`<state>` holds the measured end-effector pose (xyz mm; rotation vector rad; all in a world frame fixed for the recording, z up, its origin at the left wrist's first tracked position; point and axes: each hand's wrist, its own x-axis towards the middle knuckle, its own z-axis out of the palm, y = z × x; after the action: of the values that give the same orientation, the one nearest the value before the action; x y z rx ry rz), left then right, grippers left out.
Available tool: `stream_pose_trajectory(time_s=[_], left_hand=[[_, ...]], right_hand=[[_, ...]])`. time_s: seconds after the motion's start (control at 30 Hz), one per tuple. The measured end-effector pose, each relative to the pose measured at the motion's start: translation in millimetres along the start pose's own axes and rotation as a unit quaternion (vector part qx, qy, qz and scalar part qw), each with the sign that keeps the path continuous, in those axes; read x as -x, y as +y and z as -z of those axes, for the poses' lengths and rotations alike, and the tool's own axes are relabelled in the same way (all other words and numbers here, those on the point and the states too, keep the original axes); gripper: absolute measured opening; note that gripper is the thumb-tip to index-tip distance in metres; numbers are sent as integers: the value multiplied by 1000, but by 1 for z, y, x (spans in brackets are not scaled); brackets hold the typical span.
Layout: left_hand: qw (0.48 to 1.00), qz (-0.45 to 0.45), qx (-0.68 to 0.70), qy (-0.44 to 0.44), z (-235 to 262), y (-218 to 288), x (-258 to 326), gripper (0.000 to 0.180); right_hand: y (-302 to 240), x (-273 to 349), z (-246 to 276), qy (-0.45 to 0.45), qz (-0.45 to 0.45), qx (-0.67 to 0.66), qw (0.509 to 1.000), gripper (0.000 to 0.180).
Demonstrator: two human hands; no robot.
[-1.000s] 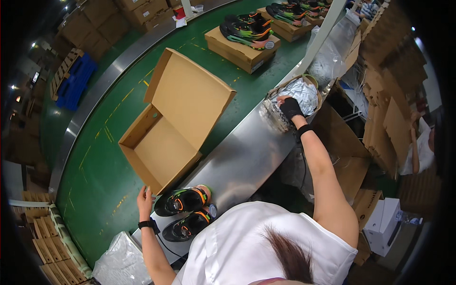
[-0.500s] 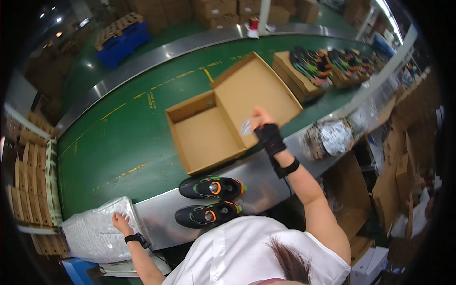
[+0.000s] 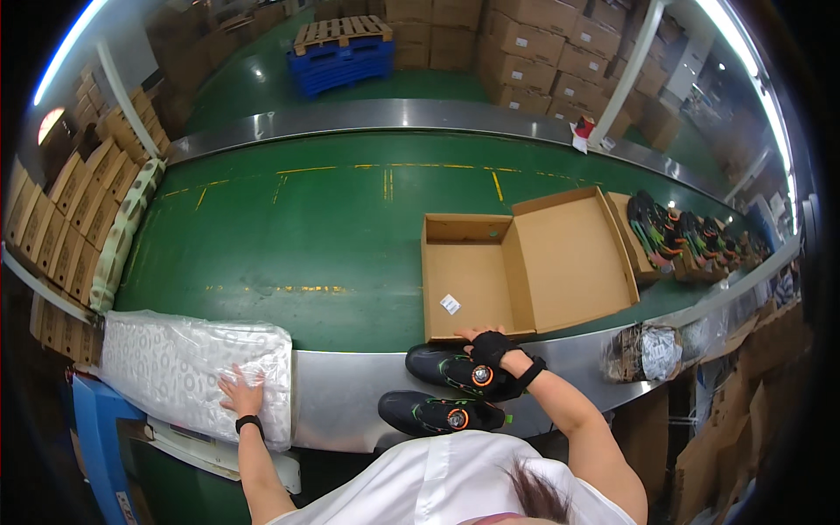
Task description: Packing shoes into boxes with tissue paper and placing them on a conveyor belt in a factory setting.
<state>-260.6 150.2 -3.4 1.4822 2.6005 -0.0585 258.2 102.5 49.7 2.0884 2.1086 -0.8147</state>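
An open cardboard shoe box lies on the green conveyor belt, lid folded back to the right, with a small white packet on its floor. Two black shoes with orange dials sit on the steel ledge in front of the box. My right hand, in a black wrist wrap, rests on the upper shoe at the box's near wall, fingers spread. My left hand lies flat on a stack of white patterned wrapping paper in clear plastic at the left.
Further boxes with colourful shoes ride the belt at the right. A plastic-wrapped bundle sits on the ledge to the right. Flat cardboard stacks line the left, carton stacks and a blue pallet stand behind the belt.
My right hand has drawn back from above the open box down to the upper shoe, leaving the white packet inside. My left hand has stayed on the paper stack. My view turned left.
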Motion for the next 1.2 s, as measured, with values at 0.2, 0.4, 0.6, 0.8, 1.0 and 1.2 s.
stream_pose_trajectory(time_s=[0.2, 0.4, 0.6, 0.8, 1.0, 1.2], left_hand=[[997, 4, 16, 81, -21, -4, -15, 42], [978, 18, 23, 207, -27, -28, -22, 27], [850, 1, 247, 466, 92, -38, -9, 28], [766, -162, 498, 372, 211, 80, 84, 24], [715, -319, 602, 157, 226, 223, 171, 11], [686, -339, 641, 53, 190, 312, 184, 20]], right_hand=[[-1, 0, 0, 18, 13, 4, 1000, 39], [-1, -3, -5, 19, 33, 21, 999, 41], [10, -7, -13, 29, 73, -9, 997, 42], [-1, -1, 1, 30, 97, -86, 991, 46], [-87, 71, 74, 130, 370, -264, 882, 60], [-90, 98, 110, 172, 266, -402, 859, 60]])
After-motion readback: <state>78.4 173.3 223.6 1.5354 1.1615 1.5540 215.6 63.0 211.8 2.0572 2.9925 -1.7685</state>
